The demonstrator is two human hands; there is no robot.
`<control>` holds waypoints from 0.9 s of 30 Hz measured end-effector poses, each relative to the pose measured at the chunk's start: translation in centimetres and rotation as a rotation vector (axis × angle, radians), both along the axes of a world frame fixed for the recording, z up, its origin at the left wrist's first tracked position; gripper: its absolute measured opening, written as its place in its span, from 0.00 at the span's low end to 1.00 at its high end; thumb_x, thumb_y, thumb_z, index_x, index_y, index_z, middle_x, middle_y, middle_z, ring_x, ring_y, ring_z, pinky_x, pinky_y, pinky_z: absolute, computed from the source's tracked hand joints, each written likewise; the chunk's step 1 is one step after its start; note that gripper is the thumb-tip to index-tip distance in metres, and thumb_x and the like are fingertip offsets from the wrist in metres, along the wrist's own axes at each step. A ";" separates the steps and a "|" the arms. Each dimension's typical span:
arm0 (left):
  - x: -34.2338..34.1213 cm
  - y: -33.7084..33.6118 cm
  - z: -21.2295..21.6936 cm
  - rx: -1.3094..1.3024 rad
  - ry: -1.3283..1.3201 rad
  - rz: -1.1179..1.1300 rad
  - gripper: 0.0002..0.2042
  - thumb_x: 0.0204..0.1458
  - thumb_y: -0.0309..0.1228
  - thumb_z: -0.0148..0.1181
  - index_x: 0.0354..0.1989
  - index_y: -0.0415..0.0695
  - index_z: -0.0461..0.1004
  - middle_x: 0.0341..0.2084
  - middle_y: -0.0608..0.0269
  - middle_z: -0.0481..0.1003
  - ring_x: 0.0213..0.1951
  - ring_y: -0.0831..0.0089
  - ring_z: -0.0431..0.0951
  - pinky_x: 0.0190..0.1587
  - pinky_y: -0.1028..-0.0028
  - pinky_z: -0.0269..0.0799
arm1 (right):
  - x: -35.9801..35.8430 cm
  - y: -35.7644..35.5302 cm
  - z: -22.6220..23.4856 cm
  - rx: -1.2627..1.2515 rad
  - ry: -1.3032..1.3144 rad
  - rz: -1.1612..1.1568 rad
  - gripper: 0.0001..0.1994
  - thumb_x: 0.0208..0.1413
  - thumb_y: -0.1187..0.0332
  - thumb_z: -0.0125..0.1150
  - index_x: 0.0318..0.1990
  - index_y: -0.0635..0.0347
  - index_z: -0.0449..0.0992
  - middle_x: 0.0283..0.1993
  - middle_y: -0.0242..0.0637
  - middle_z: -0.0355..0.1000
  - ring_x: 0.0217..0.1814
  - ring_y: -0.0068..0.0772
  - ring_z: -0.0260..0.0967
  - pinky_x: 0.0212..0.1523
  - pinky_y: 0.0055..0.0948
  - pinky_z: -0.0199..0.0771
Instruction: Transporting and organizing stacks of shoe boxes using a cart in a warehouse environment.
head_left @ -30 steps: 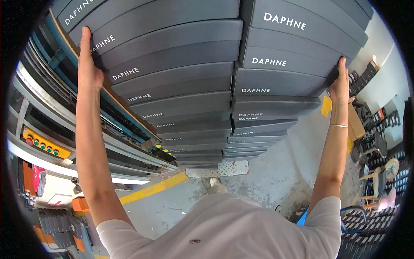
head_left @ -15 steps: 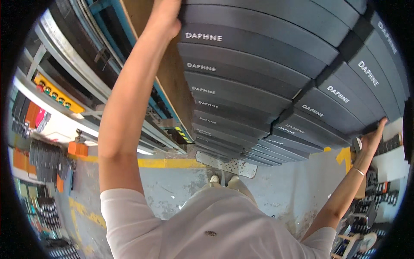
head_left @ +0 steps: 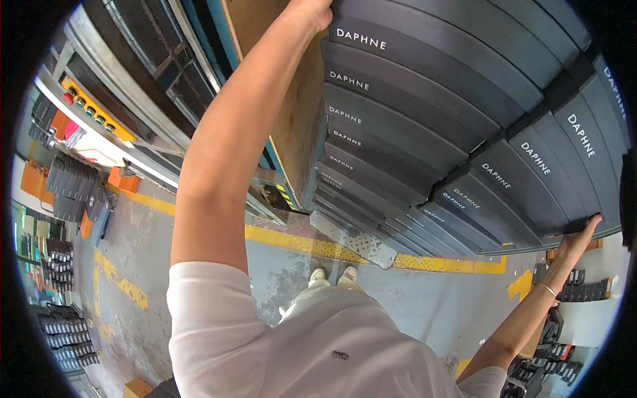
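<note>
The grey floor (head_left: 424,305) carries worn yellow lines (head_left: 464,264), and a yellow button panel (head_left: 97,108) sits on metal framing at the left. In the head view, dark grey boxes (head_left: 398,126) rise in adjoining columns ahead of the person, beside a wooden board (head_left: 292,132). The right hand (head_left: 578,242) touches their right side, thumb extended, other fingers hidden; the left hand (head_left: 310,12), cut off above, meets their left edge, its grip impossible to tell.

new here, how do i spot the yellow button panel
Left of the dark box stack stands a metal frame. Along its left side sits a slim yellow panel, set apart from nearby pale rails by one red button and several green ones.
</note>
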State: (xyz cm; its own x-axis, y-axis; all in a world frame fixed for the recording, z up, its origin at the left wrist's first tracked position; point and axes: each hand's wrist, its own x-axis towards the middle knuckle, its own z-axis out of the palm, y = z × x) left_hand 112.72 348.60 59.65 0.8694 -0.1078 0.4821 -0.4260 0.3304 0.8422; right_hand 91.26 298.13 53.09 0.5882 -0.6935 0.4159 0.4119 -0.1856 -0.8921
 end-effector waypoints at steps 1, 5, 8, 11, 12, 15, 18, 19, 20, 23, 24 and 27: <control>0.3 -0.5 -0.5 0.009 0.017 -0.002 0.45 0.40 0.59 0.57 0.59 0.36 0.52 0.54 0.46 0.59 0.54 0.57 0.60 0.56 0.59 0.55 | 0.2 -0.5 -0.5 -0.010 0.003 -0.004 0.43 0.49 0.43 0.52 0.62 0.66 0.45 0.66 0.44 0.41 0.68 0.40 0.37 0.65 0.41 0.34; 1.4 -2.2 -1.4 0.020 0.052 -0.010 0.45 0.40 0.59 0.57 0.59 0.37 0.52 0.55 0.46 0.58 0.56 0.57 0.58 0.56 0.58 0.54 | 0.7 -3.3 -1.9 0.055 -0.001 0.023 0.42 0.49 0.43 0.53 0.61 0.67 0.48 0.66 0.42 0.43 0.67 0.39 0.39 0.65 0.39 0.35; 1.4 -3.4 -1.8 0.018 0.058 0.000 0.45 0.40 0.58 0.57 0.59 0.37 0.51 0.56 0.46 0.56 0.57 0.57 0.57 0.56 0.58 0.54 | 1.5 -3.7 -2.6 0.013 0.003 0.068 0.42 0.49 0.43 0.52 0.61 0.66 0.48 0.65 0.42 0.45 0.67 0.39 0.40 0.65 0.39 0.36; 2.2 -4.8 -3.2 0.034 0.048 0.008 0.45 0.40 0.58 0.58 0.59 0.37 0.51 0.57 0.46 0.55 0.57 0.57 0.57 0.57 0.58 0.54 | 2.5 -4.6 -4.4 0.093 0.046 0.084 0.41 0.50 0.42 0.50 0.62 0.65 0.48 0.66 0.41 0.44 0.67 0.40 0.40 0.64 0.40 0.37; 2.7 -5.3 -3.6 0.042 0.042 0.012 0.45 0.40 0.58 0.58 0.59 0.37 0.51 0.57 0.46 0.55 0.57 0.57 0.57 0.57 0.58 0.54 | 2.9 -4.7 -4.9 0.092 0.045 0.068 0.41 0.50 0.42 0.50 0.62 0.65 0.47 0.66 0.41 0.44 0.67 0.40 0.40 0.64 0.41 0.37; 3.7 -7.1 -4.6 0.034 0.058 0.009 0.44 0.41 0.57 0.57 0.59 0.37 0.51 0.56 0.47 0.56 0.57 0.57 0.57 0.57 0.59 0.53 | 3.4 -5.8 -5.8 0.097 0.051 0.083 0.42 0.50 0.42 0.51 0.62 0.66 0.46 0.66 0.41 0.43 0.67 0.40 0.40 0.64 0.41 0.39; 4.4 -8.7 -5.9 0.050 0.052 0.017 0.43 0.42 0.57 0.57 0.59 0.37 0.52 0.56 0.48 0.57 0.57 0.58 0.57 0.57 0.60 0.53 | 4.2 -7.9 -7.8 0.105 0.038 0.101 0.41 0.50 0.44 0.52 0.60 0.69 0.48 0.64 0.44 0.45 0.66 0.40 0.43 0.63 0.41 0.43; 4.6 -9.2 -6.4 0.052 0.055 0.029 0.43 0.42 0.57 0.56 0.59 0.37 0.52 0.56 0.48 0.57 0.57 0.58 0.57 0.57 0.60 0.53 | 4.5 -8.6 -8.5 0.107 0.042 0.105 0.40 0.50 0.45 0.52 0.59 0.70 0.49 0.64 0.45 0.46 0.65 0.40 0.44 0.63 0.41 0.44; 5.2 -9.6 -6.7 0.053 0.053 0.041 0.42 0.42 0.57 0.56 0.59 0.37 0.52 0.56 0.48 0.57 0.57 0.58 0.57 0.57 0.60 0.53 | 5.2 -9.2 -9.1 0.108 0.041 0.110 0.39 0.50 0.45 0.53 0.59 0.71 0.50 0.63 0.45 0.47 0.65 0.40 0.45 0.62 0.41 0.45; 7.0 -11.9 -9.0 0.093 0.067 0.037 0.43 0.43 0.57 0.55 0.60 0.38 0.50 0.57 0.49 0.55 0.58 0.58 0.55 0.59 0.61 0.49 | 6.1 -10.9 -10.9 0.081 0.086 0.120 0.40 0.52 0.46 0.51 0.58 0.75 0.49 0.62 0.48 0.49 0.63 0.40 0.48 0.61 0.38 0.47; 7.7 -12.5 -8.7 0.088 0.043 0.049 0.43 0.43 0.57 0.55 0.61 0.39 0.49 0.57 0.49 0.55 0.58 0.58 0.55 0.60 0.61 0.48 | 7.2 -10.6 -10.6 0.028 0.104 0.149 0.40 0.52 0.46 0.50 0.58 0.77 0.49 0.62 0.48 0.49 0.63 0.40 0.48 0.62 0.37 0.47; 10.4 -12.0 -10.6 0.038 0.067 0.242 0.42 0.42 0.55 0.57 0.56 0.31 0.55 0.52 0.46 0.61 0.53 0.61 0.63 0.55 0.67 0.57 | 10.0 -10.8 -11.2 -0.151 0.067 0.044 0.38 0.54 0.47 0.50 0.56 0.78 0.52 0.59 0.46 0.53 0.61 0.37 0.49 0.61 0.35 0.47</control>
State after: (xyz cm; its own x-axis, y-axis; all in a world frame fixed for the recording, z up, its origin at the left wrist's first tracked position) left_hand 123.12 336.58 49.08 0.9019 0.0905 0.4223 -0.4319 0.1933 0.8810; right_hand 101.26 287.34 41.93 0.6468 -0.5986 0.4725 0.3633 -0.3029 -0.8811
